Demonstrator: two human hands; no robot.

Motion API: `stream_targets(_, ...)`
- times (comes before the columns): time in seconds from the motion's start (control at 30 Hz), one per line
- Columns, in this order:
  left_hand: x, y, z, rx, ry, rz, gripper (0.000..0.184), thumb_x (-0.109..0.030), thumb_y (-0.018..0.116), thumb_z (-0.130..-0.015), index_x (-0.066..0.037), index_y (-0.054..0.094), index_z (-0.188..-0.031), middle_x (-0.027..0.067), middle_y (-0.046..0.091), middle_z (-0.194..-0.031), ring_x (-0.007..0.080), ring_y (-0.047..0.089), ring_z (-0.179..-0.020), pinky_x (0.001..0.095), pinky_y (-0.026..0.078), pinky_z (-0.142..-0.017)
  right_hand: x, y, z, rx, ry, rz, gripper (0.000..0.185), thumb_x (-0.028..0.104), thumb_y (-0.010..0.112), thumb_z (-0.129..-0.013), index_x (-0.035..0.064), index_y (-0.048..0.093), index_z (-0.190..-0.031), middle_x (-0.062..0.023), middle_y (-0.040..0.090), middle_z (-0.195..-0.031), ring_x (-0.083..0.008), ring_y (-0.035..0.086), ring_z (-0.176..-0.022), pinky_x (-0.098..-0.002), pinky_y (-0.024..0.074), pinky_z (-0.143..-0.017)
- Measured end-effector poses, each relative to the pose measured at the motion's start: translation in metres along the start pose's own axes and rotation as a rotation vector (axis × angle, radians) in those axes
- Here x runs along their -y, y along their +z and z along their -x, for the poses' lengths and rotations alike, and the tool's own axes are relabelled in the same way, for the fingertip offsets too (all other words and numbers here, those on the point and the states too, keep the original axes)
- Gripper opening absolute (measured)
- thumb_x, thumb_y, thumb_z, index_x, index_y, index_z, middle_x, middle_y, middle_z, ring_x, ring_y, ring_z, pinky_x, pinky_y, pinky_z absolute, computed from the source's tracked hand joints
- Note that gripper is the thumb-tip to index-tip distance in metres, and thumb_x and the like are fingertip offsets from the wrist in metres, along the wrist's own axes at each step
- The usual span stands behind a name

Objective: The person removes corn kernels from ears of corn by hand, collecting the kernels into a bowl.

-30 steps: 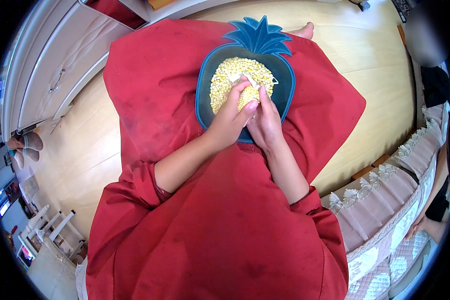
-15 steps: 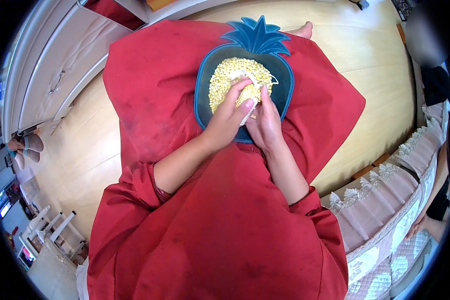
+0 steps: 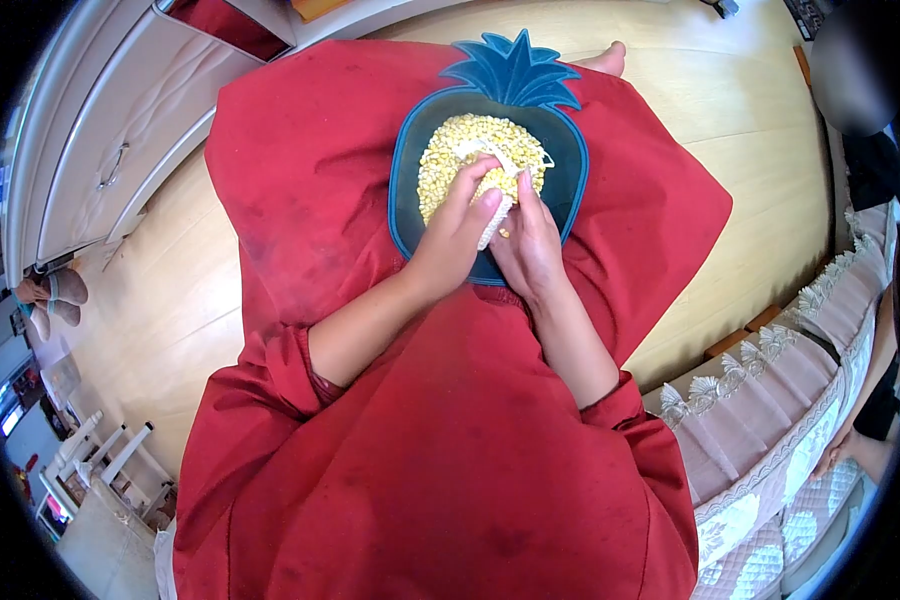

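Observation:
A dark teal pineapple-shaped bowl rests on the red cloth over my lap, its leaf-shaped end pointing away from me. Loose pale yellow corn kernels fill much of it. Over the bowl, my left hand is closed around a corn cob, whose near end looks white and bare. My right hand is closed on the cob from the other side, fingertips near its far part, with a few kernels by the palm. White husk-like bits lie among the kernels just beyond my fingers.
Red cloth spreads over my legs. A pale cabinet is at the left, with a white stool-like frame below. At the right are a lace-trimmed bed edge and another person's hand. A bare foot shows beyond the cloth.
The cob has turned or tilted between my hands, and its bare white end now shows more. Kernels now show by my right palm. The bowl has barely shifted.

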State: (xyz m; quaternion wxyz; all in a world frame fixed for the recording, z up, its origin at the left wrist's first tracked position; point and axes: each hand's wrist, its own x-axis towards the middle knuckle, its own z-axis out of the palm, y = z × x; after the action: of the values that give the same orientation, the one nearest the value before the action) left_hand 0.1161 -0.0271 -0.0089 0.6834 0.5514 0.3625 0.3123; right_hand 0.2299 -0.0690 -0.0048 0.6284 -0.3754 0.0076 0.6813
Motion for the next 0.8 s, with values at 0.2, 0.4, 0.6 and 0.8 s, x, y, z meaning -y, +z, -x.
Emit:
stream_targets(0.2, 0.011, -0.002, 0.000, -0.015, -0.050, -0.035, 0.039, -0.017, 0.051, -0.101, -0.002, 0.042, -0.136, 0.0067, 0.055, -0.108, 0.0082, 0.051, -0.083, 0.0238, 0.044, -0.071, -0.004, -0.009, -0.003, -0.008, 0.027, 0.054, 0.048, 0.040, 0.039, -0.105, 0.0038, 0.044, -0.137, -0.0099, 0.055, -0.128, -0.0199, 0.055, -0.115, -0.0375, 0.0455, -0.095)
stream_targets(0.4, 0.009, -0.003, 0.000, -0.033, -0.041, -0.179, 0.047, -0.016, 0.060, -0.097, -0.001, 0.044, -0.138, 0.0089, 0.059, -0.112, 0.0117, 0.056, -0.094, 0.0251, 0.047, -0.080, -0.002, -0.006, -0.003, 0.007, 0.004, 0.037, 0.043, 0.036, 0.038, -0.106, 0.0037, 0.046, -0.134, -0.0090, 0.058, -0.123, -0.0184, 0.058, -0.109, -0.0348, 0.0481, -0.091)
stream_targets(0.6, 0.003, -0.001, 0.001, -0.021, 0.017, -0.206, 0.057, -0.015, 0.067, -0.092, 0.000, 0.042, -0.141, 0.0130, 0.055, -0.132, 0.0186, 0.051, -0.122, 0.0305, 0.040, -0.103, -0.003, 0.002, -0.002, 0.027, -0.039, 0.008, 0.048, 0.036, 0.037, -0.106, 0.0007, 0.044, -0.138, -0.0096, 0.055, -0.129, -0.0198, 0.055, -0.116, -0.0361, 0.0444, -0.100)
stream_targets(0.8, 0.010, -0.002, -0.001, -0.045, -0.023, 0.000, 0.046, -0.018, 0.055, -0.100, 0.000, 0.042, -0.140, 0.0107, 0.053, -0.134, 0.0150, 0.053, -0.115, 0.0279, 0.043, -0.097, -0.003, -0.002, -0.002, 0.057, -0.009, 0.011, 0.050, 0.038, 0.037, -0.106, 0.0030, 0.042, -0.141, -0.0095, 0.054, -0.131, -0.0183, 0.055, -0.115, -0.0340, 0.0459, -0.093)
